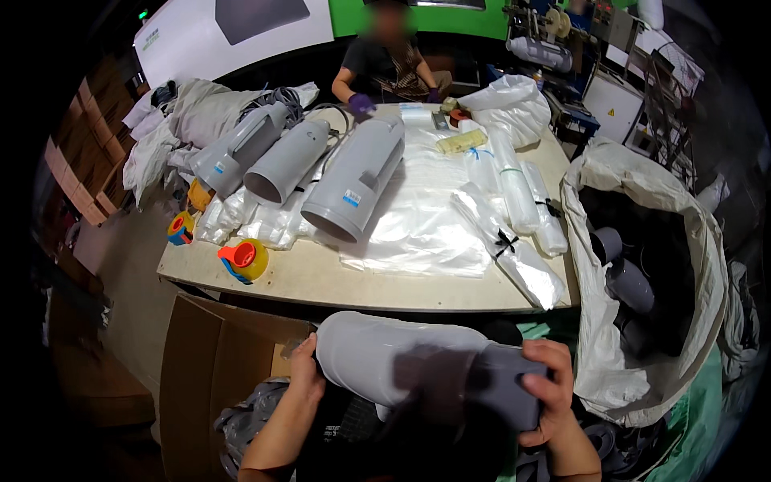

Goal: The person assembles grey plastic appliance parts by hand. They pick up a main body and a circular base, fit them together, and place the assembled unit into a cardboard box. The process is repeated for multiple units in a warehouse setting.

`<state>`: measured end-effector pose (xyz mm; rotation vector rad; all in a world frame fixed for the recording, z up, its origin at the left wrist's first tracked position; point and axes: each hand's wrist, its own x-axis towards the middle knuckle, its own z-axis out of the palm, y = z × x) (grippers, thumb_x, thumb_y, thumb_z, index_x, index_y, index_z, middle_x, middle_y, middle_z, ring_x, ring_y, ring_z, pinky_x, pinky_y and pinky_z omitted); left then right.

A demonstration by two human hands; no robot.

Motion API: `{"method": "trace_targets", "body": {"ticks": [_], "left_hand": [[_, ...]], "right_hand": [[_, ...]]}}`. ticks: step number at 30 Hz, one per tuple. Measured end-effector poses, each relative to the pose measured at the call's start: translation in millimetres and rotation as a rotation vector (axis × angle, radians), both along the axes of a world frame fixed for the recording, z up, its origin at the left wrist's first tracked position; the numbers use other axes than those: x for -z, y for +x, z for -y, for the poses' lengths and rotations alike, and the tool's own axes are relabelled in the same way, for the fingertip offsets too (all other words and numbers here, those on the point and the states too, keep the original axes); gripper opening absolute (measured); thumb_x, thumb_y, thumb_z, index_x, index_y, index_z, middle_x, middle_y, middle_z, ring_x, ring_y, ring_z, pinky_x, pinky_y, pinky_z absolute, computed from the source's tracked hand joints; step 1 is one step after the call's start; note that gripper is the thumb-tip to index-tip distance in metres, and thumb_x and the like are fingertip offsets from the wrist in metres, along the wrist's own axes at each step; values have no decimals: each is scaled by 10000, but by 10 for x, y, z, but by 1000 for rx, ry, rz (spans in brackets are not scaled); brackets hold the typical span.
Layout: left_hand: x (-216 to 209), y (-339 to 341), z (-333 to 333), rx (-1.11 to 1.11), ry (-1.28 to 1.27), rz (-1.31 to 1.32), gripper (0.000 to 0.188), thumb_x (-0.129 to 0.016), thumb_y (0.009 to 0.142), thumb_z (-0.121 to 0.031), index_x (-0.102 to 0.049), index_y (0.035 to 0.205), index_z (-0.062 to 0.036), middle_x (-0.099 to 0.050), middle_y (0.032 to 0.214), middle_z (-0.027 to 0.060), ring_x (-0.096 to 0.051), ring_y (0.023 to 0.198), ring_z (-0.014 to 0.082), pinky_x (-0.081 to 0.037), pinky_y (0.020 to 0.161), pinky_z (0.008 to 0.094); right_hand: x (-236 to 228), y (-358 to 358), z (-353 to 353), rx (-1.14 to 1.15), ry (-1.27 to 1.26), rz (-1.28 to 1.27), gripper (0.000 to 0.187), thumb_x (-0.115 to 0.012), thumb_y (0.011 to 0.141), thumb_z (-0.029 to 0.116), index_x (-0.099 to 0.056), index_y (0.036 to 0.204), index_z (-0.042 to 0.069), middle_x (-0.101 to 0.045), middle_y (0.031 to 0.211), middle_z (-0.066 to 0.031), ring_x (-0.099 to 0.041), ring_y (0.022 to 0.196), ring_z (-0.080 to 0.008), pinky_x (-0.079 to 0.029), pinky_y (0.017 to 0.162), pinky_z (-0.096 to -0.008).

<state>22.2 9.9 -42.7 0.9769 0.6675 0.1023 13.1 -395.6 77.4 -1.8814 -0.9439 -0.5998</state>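
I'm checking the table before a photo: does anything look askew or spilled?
Nothing looks spilled. Slightly askew, perhaps, is the frontmost plastic bundle: it slants more than the green-tied bundle beside it, and its end reaches the front edge of the table.

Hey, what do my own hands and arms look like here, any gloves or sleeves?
Your left hand and right hand are bare, without gloves. No sleeve, watch or bracelet shows on either forearm, and no markings stand out. Some fingers are hidden.

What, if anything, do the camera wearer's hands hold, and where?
A grey cylinder: the left hand holds its rimmed end, the right hand its opposite end.
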Motion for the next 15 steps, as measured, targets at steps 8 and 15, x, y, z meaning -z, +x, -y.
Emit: {"method": "trace_targets", "body": {"ticks": [8, 15], "left_hand": [[-767, 302, 293, -2, 467, 640, 245, -686, 966, -257, -583, 949, -36, -541, 812, -23, -443, 715, 45, -351, 634, 226], [-1271, 715, 530, -283, 147, 570, 344, -619, 1021, -347, -587, 890, -31, -552, 781, 3, -513, 810, 126, -439, 815, 297]], "right_hand": [[930, -186, -138, 399, 930, -790, 766, -516, 942, 622, -417, 1419, 31, -476, 1337, -147, -480, 1252, -276, -341, 1112, -417], [1076, -440, -159, 367, 596, -609, 652, -548, 952, 560, -491, 1274, -4, -541, 1172, -123, -557, 1090, -231, -434, 1004, -376]]}}
